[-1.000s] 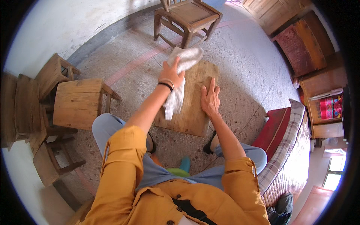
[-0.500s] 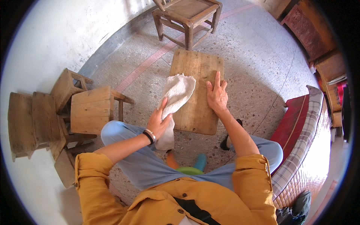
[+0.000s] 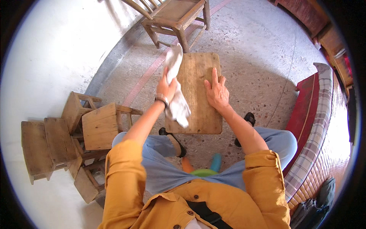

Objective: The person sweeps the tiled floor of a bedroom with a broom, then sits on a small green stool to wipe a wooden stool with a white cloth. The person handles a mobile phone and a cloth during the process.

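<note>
Between my knees stands a small wooden stool or bench, its worn rectangular top [image 3: 196,118] facing up. Along the left edge of that top, my left hand [image 3: 166,88] is closed around a crumpled off-white cloth [image 3: 179,108], which sticks out beyond the fingers at both ends. Part of the cloth lies over the wood, and its far end is blurred by motion. My right hand [image 3: 217,94] rests on the right side of the top, index finger stretched forward and thumb spread, holding nothing.
Several wooden stools [image 3: 100,128] crowd together at the left by the white wall. A wooden chair [image 3: 179,15] stands just beyond the stool top. On the right is a red seat [image 3: 303,107] with a plaid cover [image 3: 310,141]. A green seat [image 3: 204,173] shows beneath me.
My left hand has moved away from me with the cloth, which now lies along the left edge instead of across the top. The right hand stays on the wood.
</note>
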The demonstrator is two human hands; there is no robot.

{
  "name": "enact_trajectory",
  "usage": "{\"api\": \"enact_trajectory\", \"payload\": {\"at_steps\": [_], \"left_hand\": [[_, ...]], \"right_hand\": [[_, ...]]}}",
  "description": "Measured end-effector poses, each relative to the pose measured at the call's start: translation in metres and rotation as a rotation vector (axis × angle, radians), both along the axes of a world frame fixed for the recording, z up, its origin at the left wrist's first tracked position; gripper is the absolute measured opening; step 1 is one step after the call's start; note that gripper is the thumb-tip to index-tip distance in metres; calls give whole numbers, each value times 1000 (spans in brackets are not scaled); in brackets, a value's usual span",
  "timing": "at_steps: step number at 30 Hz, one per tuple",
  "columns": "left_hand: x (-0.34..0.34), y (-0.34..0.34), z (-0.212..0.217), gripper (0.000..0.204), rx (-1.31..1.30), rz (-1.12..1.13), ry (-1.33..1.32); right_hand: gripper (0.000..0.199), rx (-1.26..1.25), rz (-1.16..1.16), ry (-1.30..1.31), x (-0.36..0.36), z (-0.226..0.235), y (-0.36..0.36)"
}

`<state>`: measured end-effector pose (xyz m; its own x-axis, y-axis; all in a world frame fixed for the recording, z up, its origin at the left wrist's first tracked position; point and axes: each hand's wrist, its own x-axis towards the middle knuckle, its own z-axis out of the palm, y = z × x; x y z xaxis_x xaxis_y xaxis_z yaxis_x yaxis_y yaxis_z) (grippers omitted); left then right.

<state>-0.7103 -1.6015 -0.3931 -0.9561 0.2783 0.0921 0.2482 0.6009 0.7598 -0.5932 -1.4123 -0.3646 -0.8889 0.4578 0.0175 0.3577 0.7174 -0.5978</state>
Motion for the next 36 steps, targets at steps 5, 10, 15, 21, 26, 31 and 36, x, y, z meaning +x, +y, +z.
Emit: {"api": "enact_trajectory", "payload": {"at_steps": [5, 10, 15, 21, 26, 31, 36], "left_hand": [[134, -80, 2, 69, 29, -130, -28], [102, -54, 15, 68, 73, -86, -185], [-31, 4, -1, 67, 82, -40, -68], [-47, 15, -13, 66, 38, 24, 21], [77, -29, 26, 70, 38, -3, -271], [136, -84, 8, 75, 20, -215, -16], [55, -36, 7, 69, -20, -116, -1]], "right_hand": [[63, -5, -6, -23, -1, 4, -6], [63, 19, -25, -40, 0, -1, -2], [63, 22, -13, -16, 0, -2, -2], [61, 3, -19, -43, -1, 1, 0], [60, -7, -26, -28, 0, 1, 1], [61, -10, -17, -36, -1, 4, -2], [61, 33, -25, 8, -2, -8, -1]]}}
